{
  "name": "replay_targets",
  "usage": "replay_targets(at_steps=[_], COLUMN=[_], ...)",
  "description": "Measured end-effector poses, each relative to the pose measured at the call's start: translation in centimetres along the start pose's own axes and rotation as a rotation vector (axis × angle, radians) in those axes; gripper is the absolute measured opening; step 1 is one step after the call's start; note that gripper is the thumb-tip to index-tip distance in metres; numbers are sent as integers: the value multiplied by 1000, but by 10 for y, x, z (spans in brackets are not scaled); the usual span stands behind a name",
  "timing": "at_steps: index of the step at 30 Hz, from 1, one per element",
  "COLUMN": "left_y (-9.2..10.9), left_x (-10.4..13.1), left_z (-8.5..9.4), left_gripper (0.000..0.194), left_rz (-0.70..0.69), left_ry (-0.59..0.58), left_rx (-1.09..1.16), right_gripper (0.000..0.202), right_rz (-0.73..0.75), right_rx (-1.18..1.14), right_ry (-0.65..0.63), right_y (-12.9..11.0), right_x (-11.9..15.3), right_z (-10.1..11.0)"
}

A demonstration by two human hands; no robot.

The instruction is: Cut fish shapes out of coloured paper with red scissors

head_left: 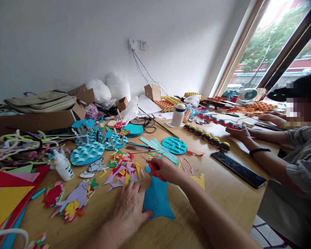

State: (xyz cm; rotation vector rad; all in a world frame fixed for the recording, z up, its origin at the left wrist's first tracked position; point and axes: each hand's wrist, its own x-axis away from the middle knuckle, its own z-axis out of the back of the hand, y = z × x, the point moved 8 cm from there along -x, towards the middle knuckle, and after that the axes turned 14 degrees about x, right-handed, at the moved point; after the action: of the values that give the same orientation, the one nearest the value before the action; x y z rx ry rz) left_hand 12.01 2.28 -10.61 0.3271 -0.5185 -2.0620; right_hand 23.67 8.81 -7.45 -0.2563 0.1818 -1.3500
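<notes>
A blue paper piece (159, 199) with pencil-like lines drawn on it lies in front of me, its edges curved and pointed. My left hand (129, 204) is at its left edge, thumb on top of the paper and fingers bent down beside it, holding it. My right hand (168, 169) grips red-handled scissors (155, 171) at the paper's far end; their blades are mostly hidden. Beyond my left hand lies a heap of coloured paper scraps (125, 169). Cut-out paper fish and birds (76, 199) lie to the left.
A white glue bottle (63, 166), coloured paper sheets (10, 197) and pipe cleaners (23, 148) are at left. Teal wavy discs (86, 154), pens (140, 146) and a white tumbler (178, 116) stand farther back. At right are a black phone (238, 168) and another person's hands (239, 135).
</notes>
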Motion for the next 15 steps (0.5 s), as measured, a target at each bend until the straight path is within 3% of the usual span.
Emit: replay_targets(at_steps=[6, 15], left_y=[-6, -1], left_x=[0, 6], left_z=[-3, 1], left_gripper=[40, 36], left_rz=[4, -30], left_ry=[27, 68], left_rx=[-10, -23], right_gripper=[11, 18], right_rz=[244, 281], right_rx=[114, 179], right_ry=[-214, -278], right_y=[-27, -30], right_x=[12, 17], right_z=[-22, -24])
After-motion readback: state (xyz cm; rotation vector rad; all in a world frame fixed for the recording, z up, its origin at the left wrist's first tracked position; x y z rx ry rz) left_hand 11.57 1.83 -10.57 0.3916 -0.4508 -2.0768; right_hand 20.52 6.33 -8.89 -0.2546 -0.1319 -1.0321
